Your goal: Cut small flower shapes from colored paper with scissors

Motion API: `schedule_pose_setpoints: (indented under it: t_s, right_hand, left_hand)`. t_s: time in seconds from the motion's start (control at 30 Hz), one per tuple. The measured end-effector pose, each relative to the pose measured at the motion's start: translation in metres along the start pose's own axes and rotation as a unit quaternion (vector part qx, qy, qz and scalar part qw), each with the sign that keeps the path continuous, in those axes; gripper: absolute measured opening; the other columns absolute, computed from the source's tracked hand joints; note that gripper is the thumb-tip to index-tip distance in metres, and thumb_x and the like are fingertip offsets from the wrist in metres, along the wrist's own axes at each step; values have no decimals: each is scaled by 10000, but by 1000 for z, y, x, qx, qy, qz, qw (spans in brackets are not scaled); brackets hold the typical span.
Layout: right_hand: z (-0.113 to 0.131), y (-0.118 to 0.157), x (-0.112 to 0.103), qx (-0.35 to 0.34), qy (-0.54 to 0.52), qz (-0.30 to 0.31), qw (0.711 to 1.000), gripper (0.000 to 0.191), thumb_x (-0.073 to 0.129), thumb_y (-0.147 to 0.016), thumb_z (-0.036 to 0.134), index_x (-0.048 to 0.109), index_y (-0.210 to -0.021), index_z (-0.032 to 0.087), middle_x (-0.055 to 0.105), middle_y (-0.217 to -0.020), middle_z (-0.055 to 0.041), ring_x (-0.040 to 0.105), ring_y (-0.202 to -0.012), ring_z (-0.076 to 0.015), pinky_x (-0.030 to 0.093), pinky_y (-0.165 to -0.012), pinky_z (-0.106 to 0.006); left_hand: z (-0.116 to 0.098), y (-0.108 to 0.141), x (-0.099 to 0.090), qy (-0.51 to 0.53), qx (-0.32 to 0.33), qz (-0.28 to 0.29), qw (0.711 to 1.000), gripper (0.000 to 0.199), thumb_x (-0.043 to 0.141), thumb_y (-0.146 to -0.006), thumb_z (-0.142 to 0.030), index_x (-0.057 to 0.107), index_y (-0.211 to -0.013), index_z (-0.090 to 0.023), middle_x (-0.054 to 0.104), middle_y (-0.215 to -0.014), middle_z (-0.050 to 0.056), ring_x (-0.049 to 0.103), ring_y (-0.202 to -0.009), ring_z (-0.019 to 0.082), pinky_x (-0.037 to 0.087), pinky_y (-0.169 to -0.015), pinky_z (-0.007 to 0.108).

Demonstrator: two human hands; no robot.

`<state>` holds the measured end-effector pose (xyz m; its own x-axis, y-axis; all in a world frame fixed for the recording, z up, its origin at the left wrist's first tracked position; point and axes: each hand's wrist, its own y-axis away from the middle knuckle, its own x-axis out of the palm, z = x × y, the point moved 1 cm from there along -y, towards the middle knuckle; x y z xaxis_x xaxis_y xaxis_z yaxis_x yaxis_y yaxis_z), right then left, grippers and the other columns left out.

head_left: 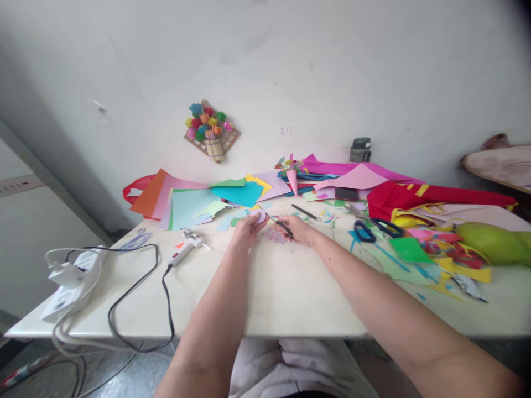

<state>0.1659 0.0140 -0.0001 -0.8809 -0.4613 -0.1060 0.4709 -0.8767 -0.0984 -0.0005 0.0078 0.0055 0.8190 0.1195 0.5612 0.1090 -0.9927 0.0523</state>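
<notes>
Between the fingers of my left hand (248,229) is a small piece of light purple paper (259,216). My right hand (295,230) is closed on the black handles of small scissors (284,228), whose blades point up and left towards the purple paper. Whether the blades touch the paper is too small to tell. Purple paper scraps (275,237) lie on the table between and just below my hands. A dark pen (306,212) lies behind my right hand.
A glue gun (186,247) and a power strip (74,284) with cables are at the left. Coloured sheets (191,205) line the back. Blue-handled scissors (375,229), green fruit (492,242) and red cloth (435,200) lie at the right.
</notes>
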Motion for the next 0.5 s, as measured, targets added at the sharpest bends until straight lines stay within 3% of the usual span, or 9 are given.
schedule_pose_setpoints:
  t_s: [0.5]
  right_hand:
    - [-1,-2,-1,5,4,13,1000,246,697,-730,344,553,-667,155,438,-490,53,350,-380,-59,280,-335,-192]
  left_hand:
    - [0,-3,-4,-16,7,0,1000,165,728,-713,-92,655,-862,-93,720,-847,92,719,-767,188,607,-729,277]
